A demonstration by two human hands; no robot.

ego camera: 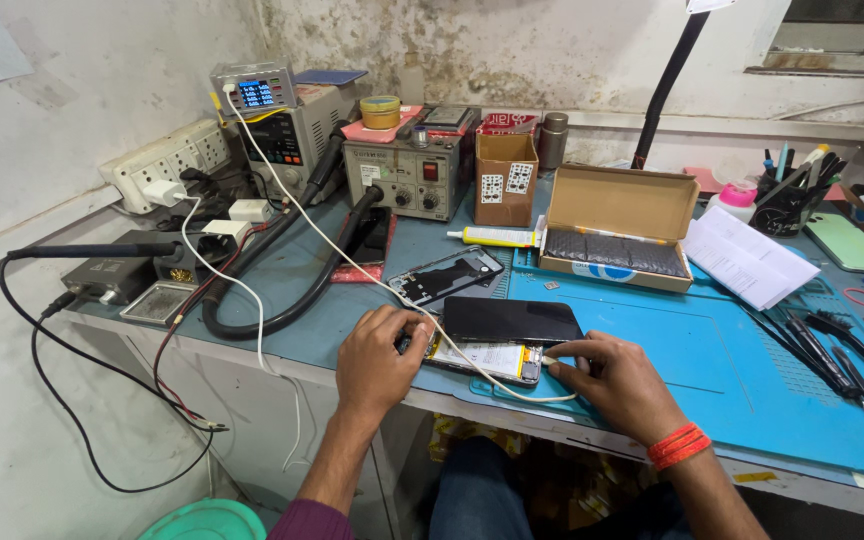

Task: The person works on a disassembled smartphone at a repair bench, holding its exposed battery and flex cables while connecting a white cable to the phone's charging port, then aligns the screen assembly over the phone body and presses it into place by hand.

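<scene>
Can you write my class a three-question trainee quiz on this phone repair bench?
1. True or false: the opened phone lies between the left hand and the right hand.
2. What rests on the opened phone? A) black screen panel B) glue tube C) papers
3. What colour is the cable running to the right hand?

Key: 1 true; 2 A; 3 white.

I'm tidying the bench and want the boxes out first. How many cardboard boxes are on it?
2: a small upright brown box behind the glue tube, and a flat open box right of it. Others may be hidden.
</scene>
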